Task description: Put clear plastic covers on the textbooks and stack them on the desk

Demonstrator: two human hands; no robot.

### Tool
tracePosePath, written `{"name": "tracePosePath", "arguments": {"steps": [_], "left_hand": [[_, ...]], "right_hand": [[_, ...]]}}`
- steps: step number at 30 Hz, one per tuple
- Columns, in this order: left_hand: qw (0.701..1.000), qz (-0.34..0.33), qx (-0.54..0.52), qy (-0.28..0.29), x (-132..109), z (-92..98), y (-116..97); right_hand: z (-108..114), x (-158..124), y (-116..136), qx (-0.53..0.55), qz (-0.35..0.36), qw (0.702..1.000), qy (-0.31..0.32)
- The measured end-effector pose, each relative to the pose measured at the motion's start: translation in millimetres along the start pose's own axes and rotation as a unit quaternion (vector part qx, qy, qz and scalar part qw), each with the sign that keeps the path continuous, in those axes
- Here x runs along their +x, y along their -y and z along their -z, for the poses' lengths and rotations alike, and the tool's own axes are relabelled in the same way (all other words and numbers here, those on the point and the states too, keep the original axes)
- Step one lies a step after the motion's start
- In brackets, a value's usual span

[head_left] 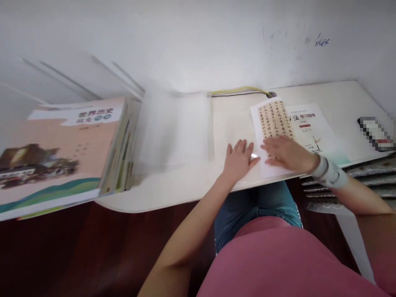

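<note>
A calligraphy workbook (305, 119) lies on the white desk (173, 181) with its covers spread and outer side up. One half carries a tan panel of brush-written characters (272, 117). My right hand (286, 153), slightly blurred, rests over the lower part of that panel with its fingers stretched out. Just left of the workbook, my left hand (239, 160) lies flat with spread fingers, its thumb close to the page edge. A glare spot beside the thumb suggests clear film there. Further left is a whitish translucent sheet (176, 128), its edges hard to make out.
A thick stack of books (62, 152) stands at the desk's left end. A phone (377, 134) lies at the right end. Yellow and black cords (239, 90) run along the wall. Grey patterned packages (371, 181) sit below the desk at right.
</note>
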State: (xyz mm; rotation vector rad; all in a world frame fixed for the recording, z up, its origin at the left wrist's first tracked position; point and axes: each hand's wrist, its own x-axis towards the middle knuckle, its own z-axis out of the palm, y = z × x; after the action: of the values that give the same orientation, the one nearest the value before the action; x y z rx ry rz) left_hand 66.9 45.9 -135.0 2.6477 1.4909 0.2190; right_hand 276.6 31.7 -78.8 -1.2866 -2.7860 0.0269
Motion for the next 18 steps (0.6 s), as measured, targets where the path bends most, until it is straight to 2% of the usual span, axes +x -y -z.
{"name": "tracePosePath", "arguments": {"steps": [4, 7, 11, 14, 18], "left_hand": [[1.000, -0.001, 0.004, -0.004, 0.3, -2.7, 1.1], [1.000, -0.002, 0.006, -0.004, -0.2, -4.0, 1.6], [1.000, 0.000, 0.010, 0.001, -1.5, -5.0, 1.7], [1.000, -0.001, 0.012, 0.002, -2.1, -5.6, 1.6], [1.000, -0.001, 0.007, -0.008, -2.0, -6.1, 1.7]], "right_hand": [[6.1, 73.8, -75.3, -0.034, -0.122, 0.991, -0.029], [-4.7, 112.6, -113.3, -0.046, -0.172, 0.984, -0.002], [-22.5, 124.9, -121.2, -0.071, -0.215, 0.973, 0.043], [-29.9, 118.6, -114.6, -0.099, -0.234, 0.967, 0.019], [-33.7, 112.6, -112.2, -0.118, -0.227, 0.966, -0.021]]}}
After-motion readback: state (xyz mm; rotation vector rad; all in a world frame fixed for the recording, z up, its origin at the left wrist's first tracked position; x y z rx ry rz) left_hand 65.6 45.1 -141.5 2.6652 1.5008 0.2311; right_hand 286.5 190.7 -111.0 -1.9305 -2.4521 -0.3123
